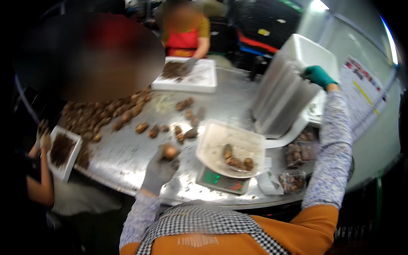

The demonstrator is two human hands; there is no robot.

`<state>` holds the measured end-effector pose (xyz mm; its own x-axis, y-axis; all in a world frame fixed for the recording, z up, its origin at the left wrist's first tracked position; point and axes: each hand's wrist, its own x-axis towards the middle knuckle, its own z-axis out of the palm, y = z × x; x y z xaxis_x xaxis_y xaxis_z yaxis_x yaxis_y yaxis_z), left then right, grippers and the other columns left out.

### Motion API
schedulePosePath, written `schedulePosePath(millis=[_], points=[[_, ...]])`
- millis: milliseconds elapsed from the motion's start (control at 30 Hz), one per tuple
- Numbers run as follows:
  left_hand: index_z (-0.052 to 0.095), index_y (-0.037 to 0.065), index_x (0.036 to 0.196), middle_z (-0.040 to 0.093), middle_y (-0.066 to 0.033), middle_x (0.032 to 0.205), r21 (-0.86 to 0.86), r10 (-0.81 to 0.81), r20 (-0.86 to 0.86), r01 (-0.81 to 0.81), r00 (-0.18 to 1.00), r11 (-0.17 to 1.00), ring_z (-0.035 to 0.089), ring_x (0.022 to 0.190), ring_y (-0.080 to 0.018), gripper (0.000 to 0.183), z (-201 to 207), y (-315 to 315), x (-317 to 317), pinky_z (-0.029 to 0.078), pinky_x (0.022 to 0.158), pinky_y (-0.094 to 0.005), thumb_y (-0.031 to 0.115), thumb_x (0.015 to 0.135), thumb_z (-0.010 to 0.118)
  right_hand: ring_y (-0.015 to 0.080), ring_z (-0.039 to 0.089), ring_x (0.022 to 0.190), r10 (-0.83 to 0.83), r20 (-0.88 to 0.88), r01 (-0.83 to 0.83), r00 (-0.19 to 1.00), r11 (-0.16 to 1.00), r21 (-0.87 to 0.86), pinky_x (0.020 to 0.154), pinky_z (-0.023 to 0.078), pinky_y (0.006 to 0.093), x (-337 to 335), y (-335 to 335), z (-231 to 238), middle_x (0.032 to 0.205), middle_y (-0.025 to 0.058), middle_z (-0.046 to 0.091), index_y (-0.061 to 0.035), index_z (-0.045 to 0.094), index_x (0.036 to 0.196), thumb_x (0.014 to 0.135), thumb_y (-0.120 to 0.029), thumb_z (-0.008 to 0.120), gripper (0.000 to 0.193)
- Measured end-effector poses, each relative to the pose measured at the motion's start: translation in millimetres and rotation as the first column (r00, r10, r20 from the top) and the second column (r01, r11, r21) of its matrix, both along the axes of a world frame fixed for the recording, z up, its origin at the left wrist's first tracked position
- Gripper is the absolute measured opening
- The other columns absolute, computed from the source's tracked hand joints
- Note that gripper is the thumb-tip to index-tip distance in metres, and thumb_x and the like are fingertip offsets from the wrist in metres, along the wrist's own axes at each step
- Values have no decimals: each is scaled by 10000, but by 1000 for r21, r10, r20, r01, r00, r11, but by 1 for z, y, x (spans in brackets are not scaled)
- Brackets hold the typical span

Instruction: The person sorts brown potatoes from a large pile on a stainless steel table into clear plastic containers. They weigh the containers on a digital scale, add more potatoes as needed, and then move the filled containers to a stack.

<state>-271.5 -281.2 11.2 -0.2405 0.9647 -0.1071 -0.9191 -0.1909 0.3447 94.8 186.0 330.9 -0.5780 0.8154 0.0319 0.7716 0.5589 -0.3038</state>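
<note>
My left hand (158, 172), in a grey glove, is closed around a round brown taro (170, 151) above the near side of the metal table. My right arm stretches far to the right, where my green-gloved right hand (316, 76) grips the upper edge of a clear plastic container in a nested stack (280, 95). Between my hands, a white tub (231, 138) with several taros (234, 160) inside sits on a scale (223, 182) with a lit green display. Loose taros (179, 134) lie between my left hand and the tub.
A large heap of taros (100, 114) covers the table's left. Co-workers handle white trays of dark soil, one tray at the back (208, 80), another at the left (72, 159). Filled clear packs (293, 180) sit right of the scale. A white foam box (304, 49) stands behind the stack.
</note>
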Motion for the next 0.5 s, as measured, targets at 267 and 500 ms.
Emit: schedulePosePath(millis=[267,500], points=[[574,110,1110,584,-51,950,-90,97,-3,-97,995,991,542,757,-182,321,16,-20,-8,481,643,-309,402,982,530,192,640,698,-40,81,26,996,985,168,669,521,310,14,5,-3,900,104,693,-64,719,956,868,-89,537,204],[581,85,1027,589,-23,905,-161,215,-35,-218,976,963,565,741,-143,315,8,-29,-23,489,637,-321,392,988,525,173,641,690,-39,8,37,999,984,177,636,534,288,5,-11,4,882,89,709,-45,718,972,828,-55,658,156]])
